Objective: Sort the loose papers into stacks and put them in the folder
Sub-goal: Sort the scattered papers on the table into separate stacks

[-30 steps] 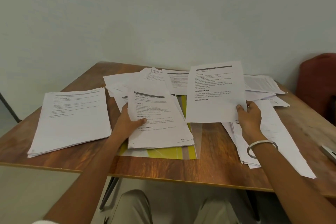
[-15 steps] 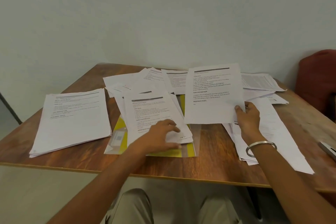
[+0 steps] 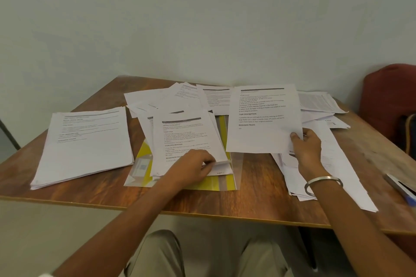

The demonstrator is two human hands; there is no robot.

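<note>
Right hand [image 3: 306, 147]: pinching the lower right corner of a printed sheet [image 3: 262, 117], thumb on top, holding it raised over the counter [image 3: 258, 182].
Left hand [image 3: 195, 165]: fingers curling onto the near edge of the middle stack [image 3: 186, 141], gripping it.
Middle stack: lying on the yellow folder [image 3: 216, 183], counter centre.
Left stack [image 3: 85, 144]: squared, lying apart.
Loose papers [image 3: 324, 164]: spreading under the right hand.
Change: left hand is sitting slightly further right than half a second ago.
</note>
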